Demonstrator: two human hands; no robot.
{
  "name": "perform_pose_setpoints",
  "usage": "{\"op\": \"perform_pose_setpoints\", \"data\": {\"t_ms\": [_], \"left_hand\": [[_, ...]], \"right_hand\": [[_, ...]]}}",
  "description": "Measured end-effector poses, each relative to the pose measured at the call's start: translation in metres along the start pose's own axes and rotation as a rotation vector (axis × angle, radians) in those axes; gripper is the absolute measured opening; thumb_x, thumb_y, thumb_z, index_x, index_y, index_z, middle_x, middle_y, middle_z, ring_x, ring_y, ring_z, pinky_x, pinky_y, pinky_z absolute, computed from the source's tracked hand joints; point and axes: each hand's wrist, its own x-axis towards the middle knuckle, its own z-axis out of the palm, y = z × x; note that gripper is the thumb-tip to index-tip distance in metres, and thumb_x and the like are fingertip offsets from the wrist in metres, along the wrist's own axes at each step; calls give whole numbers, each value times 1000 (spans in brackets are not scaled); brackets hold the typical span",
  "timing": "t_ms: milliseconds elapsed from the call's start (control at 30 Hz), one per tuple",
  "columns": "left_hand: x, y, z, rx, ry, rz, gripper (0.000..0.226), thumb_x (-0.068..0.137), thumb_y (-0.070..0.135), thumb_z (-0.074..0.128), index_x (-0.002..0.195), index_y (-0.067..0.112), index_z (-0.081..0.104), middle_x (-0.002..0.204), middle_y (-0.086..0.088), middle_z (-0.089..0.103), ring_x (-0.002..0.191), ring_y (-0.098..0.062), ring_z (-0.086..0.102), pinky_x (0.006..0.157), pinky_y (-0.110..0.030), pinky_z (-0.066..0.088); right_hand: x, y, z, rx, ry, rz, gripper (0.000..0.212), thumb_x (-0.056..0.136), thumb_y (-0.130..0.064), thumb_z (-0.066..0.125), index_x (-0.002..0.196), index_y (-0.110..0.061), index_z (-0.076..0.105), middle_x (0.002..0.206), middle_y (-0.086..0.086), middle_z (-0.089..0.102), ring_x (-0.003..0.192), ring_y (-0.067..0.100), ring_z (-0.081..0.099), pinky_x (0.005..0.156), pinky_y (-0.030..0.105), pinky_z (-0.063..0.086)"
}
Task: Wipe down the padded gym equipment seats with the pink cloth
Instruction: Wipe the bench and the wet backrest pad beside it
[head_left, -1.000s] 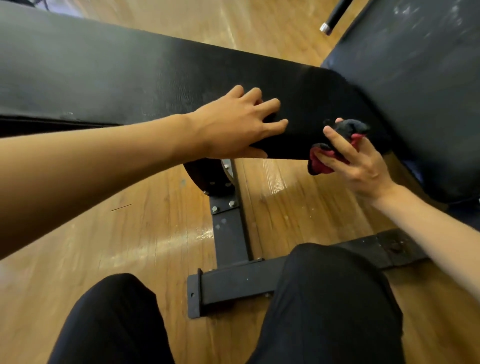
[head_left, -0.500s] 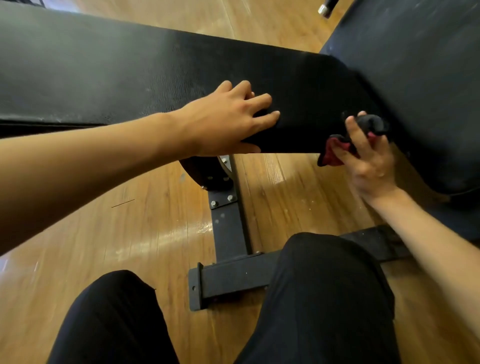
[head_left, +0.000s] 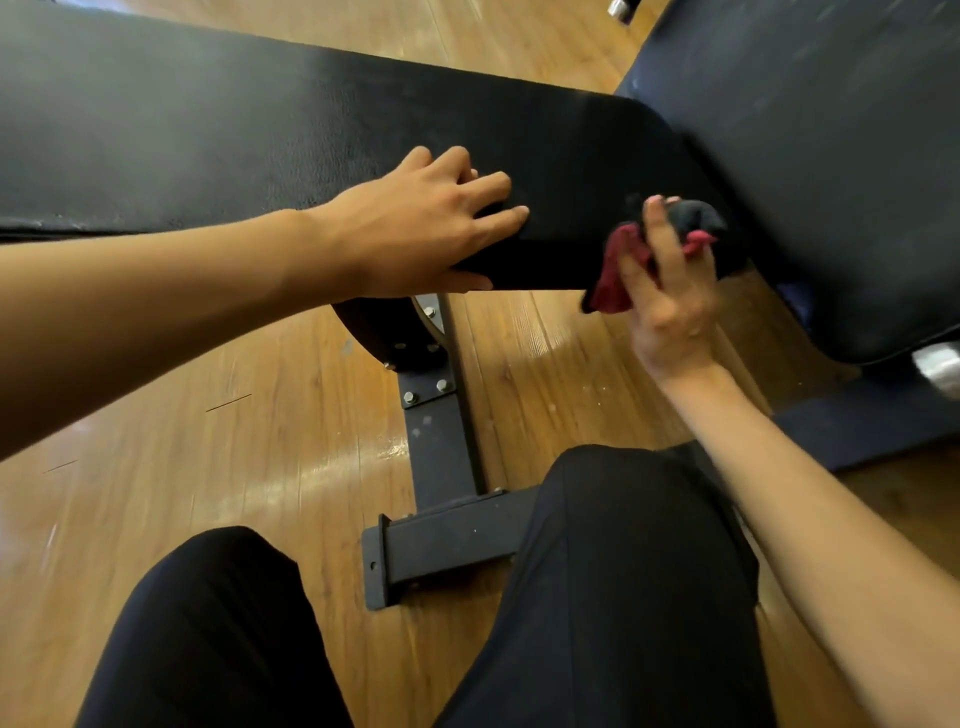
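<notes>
A long black padded bench pad (head_left: 218, 140) runs from the left edge to the middle. My left hand (head_left: 421, 223) rests flat on its near edge, fingers spread and thumb under the rim. At the pad's right end my right hand (head_left: 665, 291) grips a bunched pink cloth (head_left: 618, 270), dark at its top, and presses it against the pad's rounded corner. A second dark padded seat (head_left: 831, 171) fills the upper right, close behind the cloth.
The bench's black steel frame (head_left: 441, 540) and bolted bracket (head_left: 423, 395) stand on a glossy wooden floor (head_left: 182, 441). My knees in black trousers (head_left: 613, 597) fill the bottom. A chrome bar end (head_left: 621, 8) shows at the top.
My right hand has carried the cloth a little to the right along the pad's end, toward the second seat. My left hand has stayed on the pad.
</notes>
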Motion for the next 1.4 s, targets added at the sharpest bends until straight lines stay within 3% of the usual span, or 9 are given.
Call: {"op": "perform_pose_setpoints", "data": {"t_ms": [267, 467, 667, 833, 900, 1133, 1233, 1333, 1400], "left_hand": [[-1, 0, -1, 18, 17, 4, 73, 98, 51, 56, 156, 10, 38, 141, -22, 48, 115, -44, 51, 83, -54, 50], [0, 1, -2, 12, 14, -2, 73, 96, 51, 56, 155, 11, 38, 139, -21, 49, 114, -44, 51, 82, -55, 50], [0, 0, 2, 17, 15, 0, 73, 97, 51, 55, 155, 10, 39, 141, -22, 49, 117, -46, 51, 84, -56, 50], [0, 1, 2, 26, 33, 0, 73, 97, 50, 57, 154, 9, 39, 140, -22, 48, 116, -46, 52, 84, -57, 50], [0, 1, 3, 39, 38, 13, 72, 96, 50, 55, 153, 9, 40, 139, -23, 49, 115, -46, 52, 84, -56, 50], [2, 0, 2, 40, 55, 15, 71, 96, 51, 56, 152, 11, 39, 138, -22, 49, 113, -45, 53, 81, -56, 50], [1, 0, 4, 56, 49, 19, 72, 97, 51, 59, 153, 11, 39, 138, -22, 49, 113, -44, 53, 81, -54, 50], [1, 0, 3, 59, 58, 21, 71, 97, 50, 57, 153, 10, 40, 138, -22, 49, 112, -44, 53, 81, -54, 50], [0, 0, 2, 62, 58, 21, 71, 96, 50, 58, 152, 10, 40, 137, -22, 50, 111, -44, 54, 80, -54, 50]], "right_hand": [[-7, -5, -9, -3, -40, 395, 40, 108, -3, 40, 146, -5, 49, 151, 29, 43, 139, 48, 41, 119, 49, 33], [17, -40, 6, 155, -33, -100, 56, 97, -1, 65, 147, -15, 45, 150, 17, 41, 135, 48, 42, 118, 48, 35], [-28, 19, -3, 1, -45, 318, 62, 106, -3, 50, 158, -22, 23, 149, 34, 40, 140, 46, 40, 115, 50, 40], [-6, -15, -3, 99, 64, 746, 59, 96, 11, 36, 154, 0, 34, 159, 34, 20, 150, 40, 25, 121, 30, 32], [7, -35, 1, 122, 107, 825, 58, 96, 12, 35, 152, 1, 36, 160, 32, 22, 150, 40, 26, 121, 35, 33], [6, -68, 3, 163, -101, 88, 49, 98, 7, 59, 144, -6, 49, 150, 24, 40, 140, 53, 33, 118, 55, 34], [-7, -30, 0, 46, -35, 389, 38, 108, -8, 43, 145, -2, 49, 152, 30, 39, 141, 47, 39, 118, 48, 36], [-11, -4, -11, 4, -31, 723, 49, 103, 6, 34, 151, 0, 41, 158, 28, 31, 147, 40, 32, 121, 18, 17], [2, -10, -12, 23, -16, 861, 58, 96, 11, 33, 151, -3, 41, 161, 23, 30, 149, 36, 31, 121, 16, 17]]}}
